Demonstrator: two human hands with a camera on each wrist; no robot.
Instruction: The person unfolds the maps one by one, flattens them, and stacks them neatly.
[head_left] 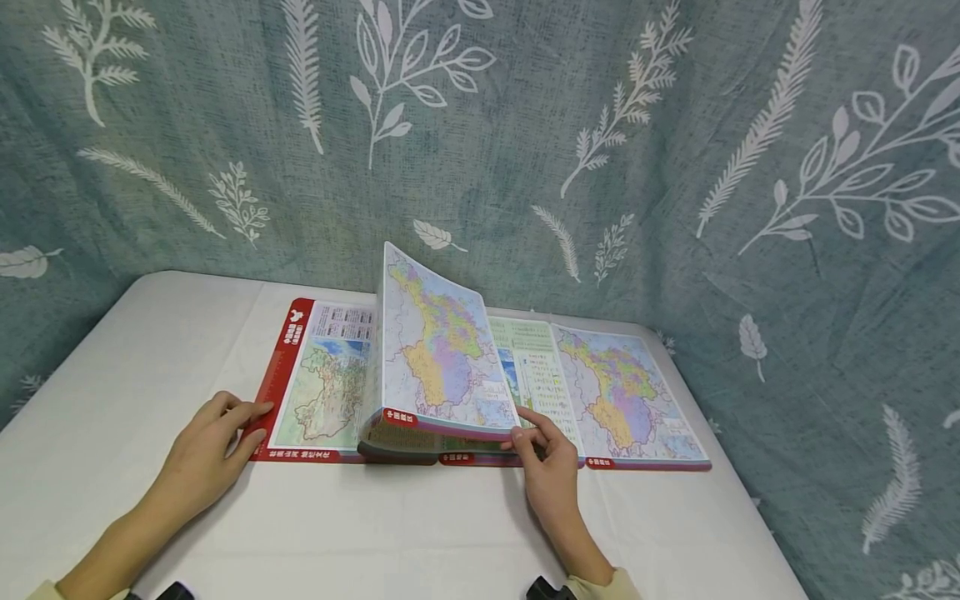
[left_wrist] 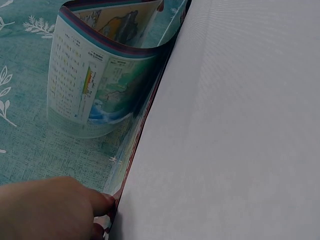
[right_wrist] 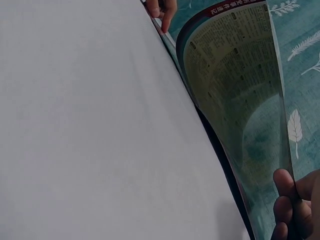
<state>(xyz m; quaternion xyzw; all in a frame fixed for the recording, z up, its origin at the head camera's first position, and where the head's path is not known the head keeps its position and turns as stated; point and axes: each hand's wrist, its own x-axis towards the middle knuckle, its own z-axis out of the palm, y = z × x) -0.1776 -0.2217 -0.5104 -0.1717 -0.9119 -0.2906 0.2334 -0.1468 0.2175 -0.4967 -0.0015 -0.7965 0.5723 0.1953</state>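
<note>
A glossy fold-out map (head_left: 630, 400) lies spread on the table, with a red strip (head_left: 281, 375) down its left side. One panel (head_left: 442, 333), printed with a coloured map, stands raised and bowed over the middle. My right hand (head_left: 551, 467) pinches this panel's lower right corner between thumb and fingers; in the right wrist view those fingers (right_wrist: 282, 200) grip its edge. At the left end, my left hand (head_left: 206, 446) rests its fingertips on the red strip. The left wrist view shows the lifted panel (left_wrist: 100, 80) curling away from that hand (left_wrist: 50, 207).
A white cloth (head_left: 337, 533) covers the table. Behind and to the right hangs a teal curtain (head_left: 480, 167) with white leaf patterns, close to the table's back edge. Pale sleeves (head_left: 611, 587) and dark wrist straps (head_left: 551, 590) show at the bottom.
</note>
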